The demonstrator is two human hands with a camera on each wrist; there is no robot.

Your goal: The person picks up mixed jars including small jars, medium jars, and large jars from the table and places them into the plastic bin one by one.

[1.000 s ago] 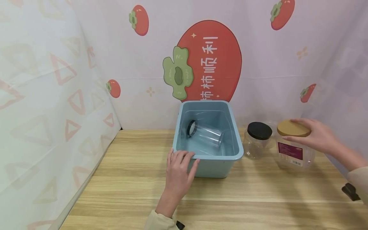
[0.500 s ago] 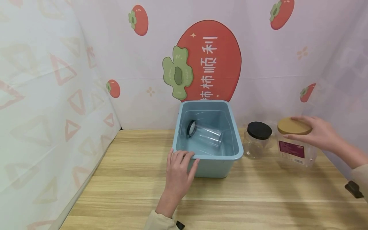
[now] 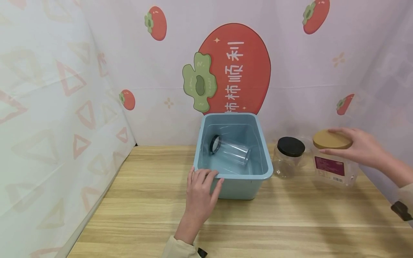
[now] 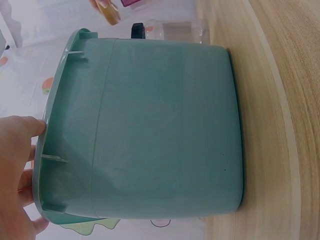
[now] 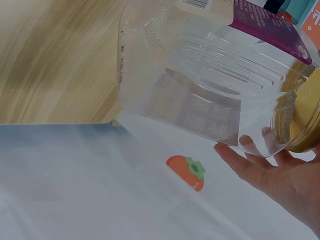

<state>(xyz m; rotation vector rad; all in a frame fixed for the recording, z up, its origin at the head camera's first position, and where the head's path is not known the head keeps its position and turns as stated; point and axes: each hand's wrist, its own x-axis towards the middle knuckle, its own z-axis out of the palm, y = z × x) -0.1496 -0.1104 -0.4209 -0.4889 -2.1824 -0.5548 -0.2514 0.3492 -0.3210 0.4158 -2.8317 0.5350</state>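
With the thumb outside and the fingers over the near left rim, my left hand holds the blue plastic bin. Inside the bin a clear jar with a black lid lies on its side. At the right, my right hand grips the yellow lid of a large clear plastic jar from above. A purple label shows on that jar, which looks see-through with nothing visible inside. Whether its base touches the table cannot be made out.
Between the bin and the gripped jar stands another clear jar with a black lid, upright on the wooden table. Printed cloth hangs behind the table and along both sides.
My right hand and the yellow-lidded jar have shifted slightly up and to the right in the head view. The left hand, the bin and the other jars have stayed put.
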